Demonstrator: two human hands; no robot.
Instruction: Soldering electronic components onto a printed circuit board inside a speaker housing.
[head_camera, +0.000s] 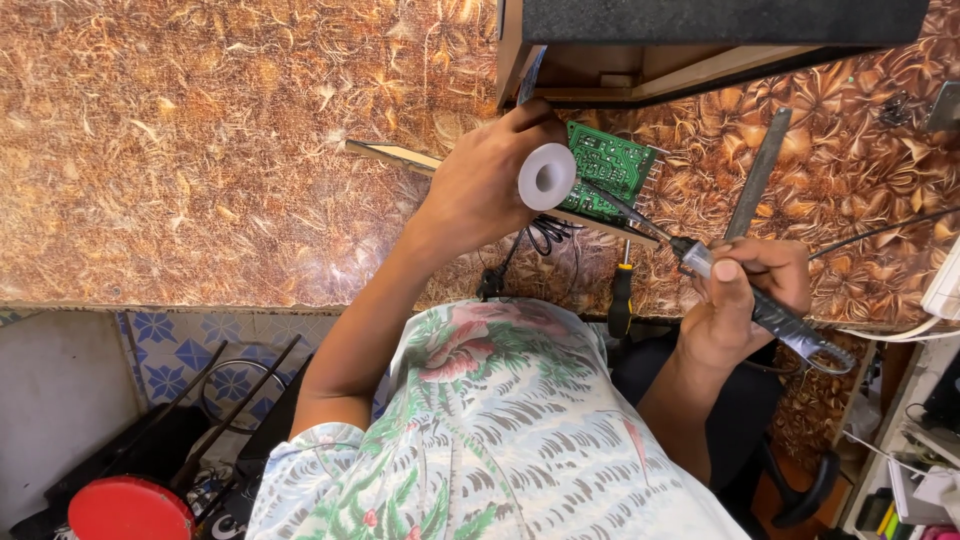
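My left hand (485, 180) grips a white spool of solder wire (547, 176) and holds it right at the near edge of a green circuit board (608, 160). My right hand (745, 295) is closed around the dark handle of a soldering iron (700, 262). Its thin tip slants up and left onto the green circuit board, just beside the spool. The board lies on a flat wooden strip on the brown patterned worktop (200, 150).
A dark speaker-like box (700, 40) stands at the far edge, just beyond the board. A metal file (757, 172) and a black-and-yellow screwdriver (621, 295) lie near the board. Black cables trail off to the right. A red round lid (130, 510) sits on the floor at lower left.
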